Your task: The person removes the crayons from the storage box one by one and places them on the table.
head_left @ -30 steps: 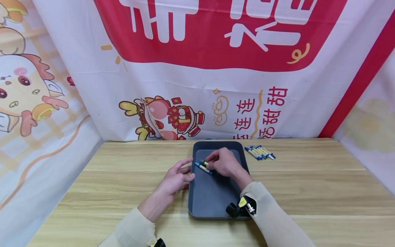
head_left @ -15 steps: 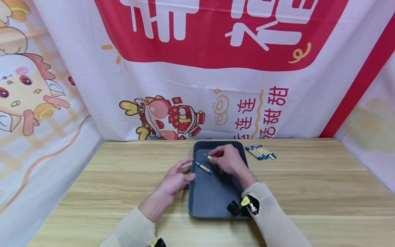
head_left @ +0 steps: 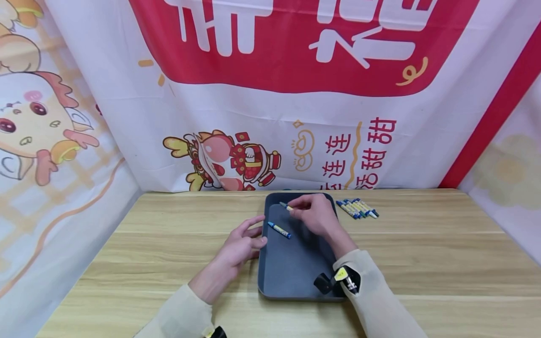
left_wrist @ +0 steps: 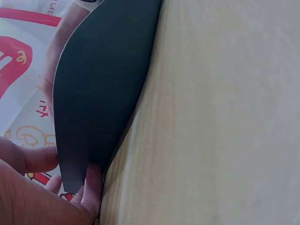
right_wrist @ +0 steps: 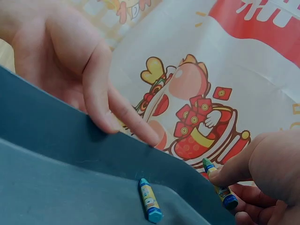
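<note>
A dark grey tray point(head_left: 287, 274) lies lengthwise on the table. My right hand point(head_left: 317, 216), over its far end, pinches a green-tipped crayon point(right_wrist: 220, 190) with a yellow wrapper between thumb and fingers. In the right wrist view this crayon is tilted and raised near the tray's wall. A light-blue-tipped crayon point(head_left: 279, 230) rests on the tray floor near the left side. My left hand point(head_left: 238, 244) touches the tray's left rim, its fingers spread. In the left wrist view, fingertips point(left_wrist: 93, 180) rest against the tray's outer wall.
Several crayons point(head_left: 357, 209) lie side by side on the wooden table point(head_left: 422, 253), right of the tray's far end. A printed white and red cloth point(head_left: 270, 112) hangs behind the table's far edge.
My right hand has lifted the green-tipped crayon away from the blue-tipped one and moved it toward the tray's far end. The left hand and the tray have stayed in place.
</note>
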Available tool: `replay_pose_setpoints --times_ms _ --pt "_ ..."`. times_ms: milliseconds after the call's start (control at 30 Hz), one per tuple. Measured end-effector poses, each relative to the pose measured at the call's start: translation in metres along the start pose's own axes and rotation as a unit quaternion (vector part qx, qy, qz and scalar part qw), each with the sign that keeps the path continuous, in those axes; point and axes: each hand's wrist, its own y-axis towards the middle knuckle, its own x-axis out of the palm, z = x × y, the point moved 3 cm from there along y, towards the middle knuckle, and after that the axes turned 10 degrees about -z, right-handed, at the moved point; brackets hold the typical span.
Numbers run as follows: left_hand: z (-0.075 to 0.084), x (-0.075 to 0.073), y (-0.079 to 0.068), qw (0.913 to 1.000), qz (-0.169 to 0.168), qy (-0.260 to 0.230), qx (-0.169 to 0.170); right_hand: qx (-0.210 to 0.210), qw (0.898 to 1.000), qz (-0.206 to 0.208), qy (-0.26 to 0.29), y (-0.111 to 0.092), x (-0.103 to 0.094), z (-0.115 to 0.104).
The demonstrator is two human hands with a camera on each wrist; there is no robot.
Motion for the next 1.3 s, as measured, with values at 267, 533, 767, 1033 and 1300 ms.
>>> replay_pose_setpoints --times_ms 267,533,767,1033,1300 --pt "0.002 -0.001 -0.004 1.0 -0.002 0.0 0.007 -0.015 1.0 0.024 0.012 -0.003 -0.015 -0.006" --pt "0.002 -0.002 -0.005 0.9999 -0.004 -0.008 0.012 -0.003 0.998 0.05 0.04 -0.006 -0.044 0.002" --pt "0.002 -0.003 -0.005 1.0 -0.003 -0.007 0.006 0.005 0.995 0.076 0.064 -0.009 -0.068 0.016" --pt "0.001 0.0 -0.003 0.9999 -0.008 -0.007 0.012 0.026 0.99 0.126 0.053 -0.013 -0.092 0.034" --pt "-0.001 0.0 -0.001 0.9999 -0.005 -0.005 0.007 0.076 0.984 0.151 0.054 -0.019 -0.11 0.054"
